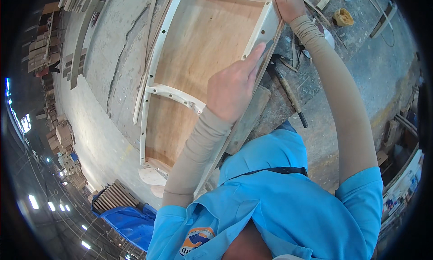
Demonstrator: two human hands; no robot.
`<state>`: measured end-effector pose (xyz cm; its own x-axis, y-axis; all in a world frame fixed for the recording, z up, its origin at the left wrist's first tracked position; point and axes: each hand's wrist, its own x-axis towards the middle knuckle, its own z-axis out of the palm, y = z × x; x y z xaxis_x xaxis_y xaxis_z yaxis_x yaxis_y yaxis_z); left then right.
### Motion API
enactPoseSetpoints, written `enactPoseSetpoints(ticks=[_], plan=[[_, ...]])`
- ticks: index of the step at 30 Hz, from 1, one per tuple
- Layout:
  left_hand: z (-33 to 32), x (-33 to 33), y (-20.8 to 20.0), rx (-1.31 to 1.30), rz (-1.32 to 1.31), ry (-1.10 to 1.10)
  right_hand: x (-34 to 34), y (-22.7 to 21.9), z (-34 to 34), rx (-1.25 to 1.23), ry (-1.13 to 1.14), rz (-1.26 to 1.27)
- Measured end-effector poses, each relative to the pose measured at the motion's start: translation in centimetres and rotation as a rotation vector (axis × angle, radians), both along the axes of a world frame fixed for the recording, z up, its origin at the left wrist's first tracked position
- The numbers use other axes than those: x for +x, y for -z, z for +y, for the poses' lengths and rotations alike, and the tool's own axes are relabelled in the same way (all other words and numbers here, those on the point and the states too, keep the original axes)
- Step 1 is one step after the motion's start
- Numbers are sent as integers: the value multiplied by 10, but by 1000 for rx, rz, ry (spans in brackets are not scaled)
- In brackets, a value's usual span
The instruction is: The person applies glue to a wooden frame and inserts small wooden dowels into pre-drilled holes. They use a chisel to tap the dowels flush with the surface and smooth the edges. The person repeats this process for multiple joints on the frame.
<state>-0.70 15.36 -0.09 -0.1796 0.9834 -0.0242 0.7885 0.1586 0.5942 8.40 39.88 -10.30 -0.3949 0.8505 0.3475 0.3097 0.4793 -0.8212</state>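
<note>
A shallow, curved wooden frame [155,61] with a plywood panel [205,39] lies slanting in front of me. Dark round holes or spots dot its pale rails, and a curved crosspiece [173,96] divides it. My left hand [231,88] is over the near rail, its index finger stretched along it and the other fingers curled. Beside that finger shows a flat grey blade-like tool [267,49], mostly hidden by the hand. At the far right corner, my right hand [288,4] grips the frame's edge; its fingertips are partly cut off by the picture's top.
Right of the frame lie a hammer [288,92], wood scraps [324,0] and a yellow tub [343,17] of tan paste. A flat board [250,120] sits beneath the near side. Stacked wood [118,196] and a blue sheet [131,225] are at lower left.
</note>
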Motion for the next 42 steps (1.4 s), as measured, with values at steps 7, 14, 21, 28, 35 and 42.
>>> enactPoseSetpoints(ticks=[7,14,21,28,35,42], plan=[[22,1,13,28,99,23,0,-3,-1,-7,-6,11],[25,2,12,22,90,1,1,-2,-1,-14,0,8],[28,0,8,-37,83,18,0,-3,0,-22,4,-10],[28,-7,9,-51,101,78,0,-1,0,2,7,9],[19,-9,4,-96,58,83,0,-2,0,-9,0,13],[8,-7,4,-92,0,71,1,-4,-2,-25,0,14]])
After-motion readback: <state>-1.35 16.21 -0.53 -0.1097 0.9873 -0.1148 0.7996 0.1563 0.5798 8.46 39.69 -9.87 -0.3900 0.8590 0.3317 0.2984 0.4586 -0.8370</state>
